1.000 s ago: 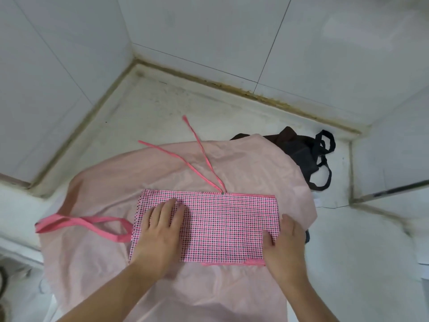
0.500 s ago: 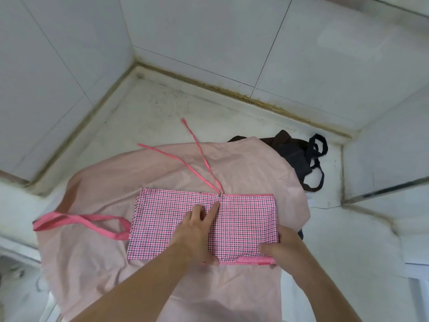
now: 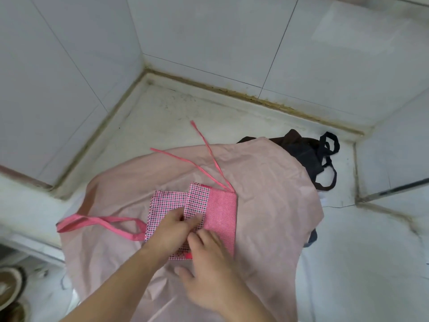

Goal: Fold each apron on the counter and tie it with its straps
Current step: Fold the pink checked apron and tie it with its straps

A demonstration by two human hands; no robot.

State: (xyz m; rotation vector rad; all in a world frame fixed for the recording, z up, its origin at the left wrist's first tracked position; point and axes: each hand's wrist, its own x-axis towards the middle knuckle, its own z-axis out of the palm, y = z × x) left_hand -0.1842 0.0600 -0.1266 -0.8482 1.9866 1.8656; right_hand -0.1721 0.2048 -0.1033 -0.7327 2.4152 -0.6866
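Note:
A pink checked apron, folded into a small block, lies on a pale pink apron spread over the counter. Its right end is turned over to the left and shows a finer pink underside. My left hand presses on the block's middle, its fingertips at the edge of the turned flap. On the flap's near part rests my right hand, thumb spread; it is blurred. Two thin pink ties run away from the block. The pink neck loop trails left.
A dark apron with black straps lies at the back right, partly under the pale pink one. Tiled walls close the counter at the back, left and right. The counter's near edge drops off at the left, with shoes below.
My right hand has carried the checked apron's right end over to the left, halving the block. My left hand slid from the left part to the middle.

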